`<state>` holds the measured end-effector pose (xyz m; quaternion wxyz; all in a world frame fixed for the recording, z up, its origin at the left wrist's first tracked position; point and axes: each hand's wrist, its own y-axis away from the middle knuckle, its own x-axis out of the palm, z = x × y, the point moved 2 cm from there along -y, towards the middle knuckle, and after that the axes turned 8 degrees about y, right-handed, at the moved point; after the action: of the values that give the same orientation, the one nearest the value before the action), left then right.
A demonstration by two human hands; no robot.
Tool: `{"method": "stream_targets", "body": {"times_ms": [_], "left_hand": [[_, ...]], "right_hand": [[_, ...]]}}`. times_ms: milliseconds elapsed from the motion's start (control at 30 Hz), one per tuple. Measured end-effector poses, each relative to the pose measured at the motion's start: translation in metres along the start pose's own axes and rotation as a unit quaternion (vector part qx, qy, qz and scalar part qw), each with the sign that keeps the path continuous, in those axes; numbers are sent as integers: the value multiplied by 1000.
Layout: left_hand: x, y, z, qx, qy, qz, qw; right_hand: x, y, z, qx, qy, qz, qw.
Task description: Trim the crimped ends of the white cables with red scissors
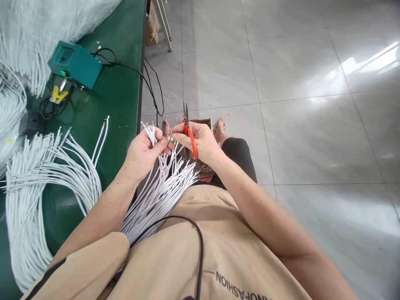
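Observation:
Several white cables (151, 134) stick up from my left hand (144, 152), whose thumb and fingers are closed around them near their stripped ends. My right hand (203, 139) has orange-handled scissors (191, 141) hooked in it, with the dark blades pointing away from me. Its thumb and index finger meet at a cable end right beside my left fingertips. Below both hands, a thick bundle of white cables (162, 191) lies across my lap, its tips fanned out to the right. A box (204, 166) with small scraps in it stands under my right hand, partly hidden.
On the green table (121, 96) at left are a teal device (75, 64) with a black cord, a yellow clip (58, 95), and more white cable bundles (25, 208). Small scraps dot the tiled floor (218, 75). Table legs (162, 25) and a cardboard box (152, 27) stand beyond.

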<state>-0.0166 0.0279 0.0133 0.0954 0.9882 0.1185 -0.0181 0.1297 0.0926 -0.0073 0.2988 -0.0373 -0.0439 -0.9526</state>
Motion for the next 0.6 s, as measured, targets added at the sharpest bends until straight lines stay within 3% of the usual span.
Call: {"method": "stream_targets", "body": {"times_ms": [300, 467, 600], "left_hand": [[0, 0, 3, 5, 0, -18, 1000], [-1, -1, 5, 34, -6, -61, 998], [-5, -3, 8, 56, -28, -115, 991]], "right_hand": [[3, 3, 3, 33, 36, -43, 998], [13, 6, -6, 79, 17, -83, 993], [20, 15, -4, -13, 55, -115, 992]]}}
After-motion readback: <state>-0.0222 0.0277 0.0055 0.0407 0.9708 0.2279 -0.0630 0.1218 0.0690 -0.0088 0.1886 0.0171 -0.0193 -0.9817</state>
